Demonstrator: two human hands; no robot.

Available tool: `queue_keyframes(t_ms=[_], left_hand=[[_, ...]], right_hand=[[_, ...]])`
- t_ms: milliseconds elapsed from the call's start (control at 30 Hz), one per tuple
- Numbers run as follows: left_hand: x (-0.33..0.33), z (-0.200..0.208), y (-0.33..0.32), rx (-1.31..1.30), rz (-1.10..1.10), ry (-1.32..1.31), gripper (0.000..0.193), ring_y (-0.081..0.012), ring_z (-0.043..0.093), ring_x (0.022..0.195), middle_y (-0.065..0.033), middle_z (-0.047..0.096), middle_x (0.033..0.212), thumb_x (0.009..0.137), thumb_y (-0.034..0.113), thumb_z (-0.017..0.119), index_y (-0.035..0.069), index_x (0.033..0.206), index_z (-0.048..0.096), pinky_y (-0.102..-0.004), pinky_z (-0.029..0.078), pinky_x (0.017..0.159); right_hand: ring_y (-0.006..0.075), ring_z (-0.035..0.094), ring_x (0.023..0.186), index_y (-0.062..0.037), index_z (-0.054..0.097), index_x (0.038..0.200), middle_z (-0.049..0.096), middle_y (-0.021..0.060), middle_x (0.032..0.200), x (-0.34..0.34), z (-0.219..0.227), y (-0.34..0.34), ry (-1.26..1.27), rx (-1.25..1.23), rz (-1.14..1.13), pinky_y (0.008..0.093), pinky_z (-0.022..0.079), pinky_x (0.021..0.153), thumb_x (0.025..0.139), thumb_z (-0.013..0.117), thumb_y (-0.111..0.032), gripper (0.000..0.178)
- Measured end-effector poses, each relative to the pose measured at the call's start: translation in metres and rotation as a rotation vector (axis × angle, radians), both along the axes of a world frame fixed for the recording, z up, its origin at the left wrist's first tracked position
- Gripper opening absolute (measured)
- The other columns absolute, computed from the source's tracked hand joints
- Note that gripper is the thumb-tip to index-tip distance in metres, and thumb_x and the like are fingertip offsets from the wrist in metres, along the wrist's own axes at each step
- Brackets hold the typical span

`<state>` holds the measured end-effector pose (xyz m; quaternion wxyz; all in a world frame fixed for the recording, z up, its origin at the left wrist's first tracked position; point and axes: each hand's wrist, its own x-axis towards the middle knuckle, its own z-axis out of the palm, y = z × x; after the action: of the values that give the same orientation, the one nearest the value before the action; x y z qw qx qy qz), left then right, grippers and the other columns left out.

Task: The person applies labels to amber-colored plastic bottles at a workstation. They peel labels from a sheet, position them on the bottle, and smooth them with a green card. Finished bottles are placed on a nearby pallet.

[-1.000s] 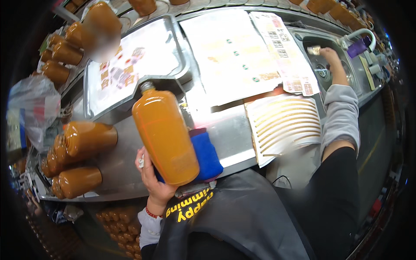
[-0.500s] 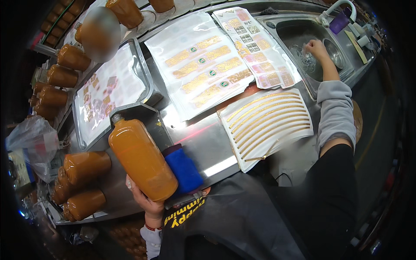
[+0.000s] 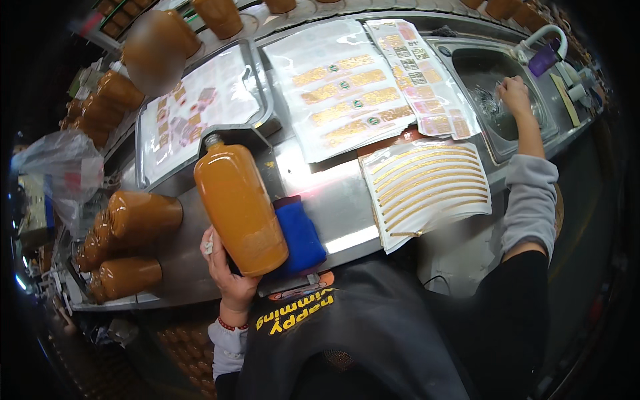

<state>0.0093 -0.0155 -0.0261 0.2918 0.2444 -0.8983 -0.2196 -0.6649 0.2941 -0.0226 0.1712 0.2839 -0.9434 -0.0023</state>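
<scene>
A large amber-brown bottle (image 3: 240,207) with a short neck leans at a slant over the near edge of the steel counter. My left hand (image 3: 230,277) grips its lower left side and base; part of the fingers is hidden behind it. My right hand (image 3: 515,95) reaches far right over a steel sink (image 3: 481,143). Its fingers are curled together above rippling water (image 3: 488,103), and whatever they pinch is too small to make out. Beside the bottle lies a folded blue cloth (image 3: 301,237). A metal holder (image 3: 247,133) stands behind the bottle's neck.
Sheets of gold curved strips (image 3: 427,187), gold label sheets (image 3: 357,93) and a narrow decal sheet (image 3: 420,80) cover the counter. A steel tray (image 3: 263,100) holds another decal sheet. Several brown bottles (image 3: 143,217) stand left. A white faucet (image 3: 547,30) arches over the sink.
The whole view has shifted and turned slightly. My right hand stays over the sink with its fingers drawn closer together, and my left hand keeps its grip on the bottle.
</scene>
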Motion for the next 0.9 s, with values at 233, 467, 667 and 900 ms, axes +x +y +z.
queue_keyframes(t_ms=[233,467,667,900], left_hand=[[-0.009,0.024,-0.002,-0.050,-0.013,0.009,0.098,-0.0423,0.049,0.129,-0.0183,0.066,0.125,0.064,0.033,0.088,-0.003,0.146,0.049,-0.0568,0.023,0.117],[-0.005,0.030,0.000,-0.053,0.013,0.030,0.098,-0.0390,0.045,0.132,-0.0154,0.069,0.114,0.064,0.035,0.088,0.000,0.147,0.049,-0.0601,0.015,0.117],[-0.006,0.040,0.000,-0.144,0.032,-0.003,0.097,-0.0402,0.050,0.129,-0.0165,0.067,0.123,0.065,0.043,0.088,0.001,0.145,0.052,-0.0588,0.017,0.118],[-0.017,0.022,-0.005,0.056,-0.040,0.066,0.115,-0.0378,0.052,0.129,-0.0191,0.060,0.133,0.068,0.048,0.087,-0.004,0.154,0.031,-0.0554,0.021,0.118]], right_hand=[[0.0187,0.053,0.090,0.0024,0.055,0.086,0.053,0.0087,0.102,0.161,0.097,-0.117,-0.467,-0.289,0.693,0.0284,0.043,0.080,0.093,0.063,-0.002,0.012],[0.0214,0.058,0.099,-0.0017,0.058,0.086,0.055,0.0116,0.116,0.354,0.158,-0.213,-0.731,-0.282,1.293,0.0317,0.048,0.080,0.091,0.067,-0.005,0.011],[0.0228,0.058,0.096,-0.0018,0.058,0.088,0.054,0.0114,0.114,0.413,0.145,-0.261,-0.747,-0.264,1.428,0.0332,0.048,0.078,0.091,0.069,-0.005,0.011],[0.0198,0.056,0.099,-0.0016,0.058,0.087,0.052,0.0113,0.116,0.418,0.153,-0.262,-0.798,-0.230,1.436,0.0311,0.047,0.082,0.092,0.068,-0.008,0.013]])
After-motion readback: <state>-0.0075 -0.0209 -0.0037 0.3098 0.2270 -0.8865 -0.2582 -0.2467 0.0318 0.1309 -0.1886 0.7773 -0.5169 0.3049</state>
